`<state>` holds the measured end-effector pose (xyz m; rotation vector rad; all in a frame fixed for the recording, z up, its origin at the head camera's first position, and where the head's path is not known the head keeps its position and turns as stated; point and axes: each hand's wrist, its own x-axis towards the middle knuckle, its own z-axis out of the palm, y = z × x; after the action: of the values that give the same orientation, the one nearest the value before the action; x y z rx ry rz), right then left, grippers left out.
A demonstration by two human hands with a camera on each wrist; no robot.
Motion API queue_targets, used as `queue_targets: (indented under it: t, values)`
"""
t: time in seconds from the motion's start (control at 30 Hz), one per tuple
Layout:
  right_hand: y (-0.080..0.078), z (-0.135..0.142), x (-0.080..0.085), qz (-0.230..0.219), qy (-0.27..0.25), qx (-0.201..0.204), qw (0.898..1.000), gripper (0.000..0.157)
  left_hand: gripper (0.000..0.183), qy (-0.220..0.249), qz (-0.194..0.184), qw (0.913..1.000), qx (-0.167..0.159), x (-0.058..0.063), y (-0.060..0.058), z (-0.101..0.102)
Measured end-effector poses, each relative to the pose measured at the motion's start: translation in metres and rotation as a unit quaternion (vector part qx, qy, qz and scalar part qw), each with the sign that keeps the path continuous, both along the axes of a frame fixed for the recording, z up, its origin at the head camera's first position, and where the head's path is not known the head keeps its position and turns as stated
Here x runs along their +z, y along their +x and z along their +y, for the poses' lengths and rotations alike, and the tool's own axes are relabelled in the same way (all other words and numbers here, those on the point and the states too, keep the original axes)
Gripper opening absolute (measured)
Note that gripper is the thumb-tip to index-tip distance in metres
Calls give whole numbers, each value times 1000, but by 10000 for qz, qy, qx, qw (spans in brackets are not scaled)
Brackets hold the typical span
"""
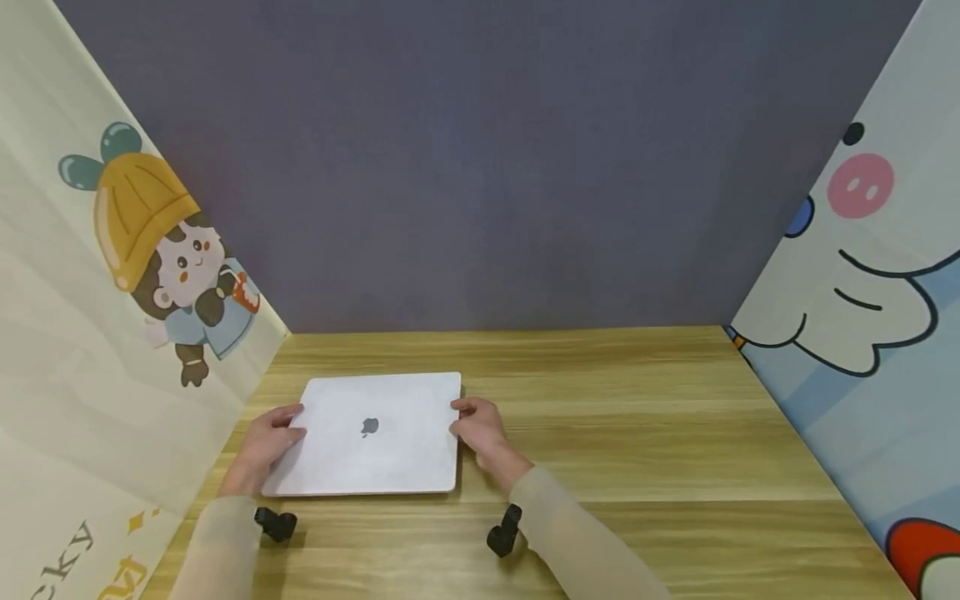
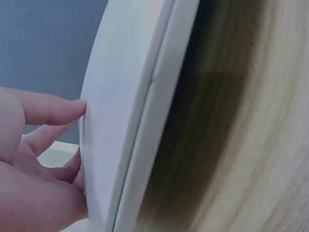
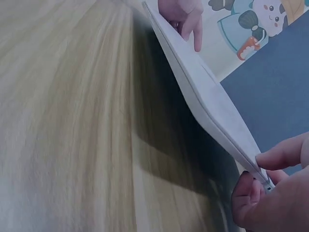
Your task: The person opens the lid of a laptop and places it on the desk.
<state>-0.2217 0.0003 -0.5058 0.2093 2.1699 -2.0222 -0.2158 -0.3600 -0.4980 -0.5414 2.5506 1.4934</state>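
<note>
A closed silver laptop [image 1: 367,458] with a dark apple logo on its lid lies flat, left of the middle, in the head view. Its left edge is in the grip of my left hand [image 1: 268,440]. My right hand [image 1: 482,429] pinches the opposite edge, thumb on the lid and curled fingers beneath, as the right wrist view shows. In that view a shadowed gap separates the laptop [image 3: 212,106] from the wood, so it is held a little above the table. The left wrist view has the left thumb touching the lid's edge, the fingers partly hidden behind it.
The wood-grain table [image 1: 637,425] stretches to the right of the laptop. A dark grey panel [image 1: 480,167] stands at the back. Cartoon-printed curtains hang on the left [image 1: 90,333] and right [image 1: 885,400]. Black wrist mounts [image 1: 277,525] sit at both sleeves.
</note>
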Motion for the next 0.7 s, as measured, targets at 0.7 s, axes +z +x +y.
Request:
queue_targets:
  t: [0.7]
  values:
    - [-8,50,0,183,530,249,9981,47,66,978,84,9935,-569,7,13,26]
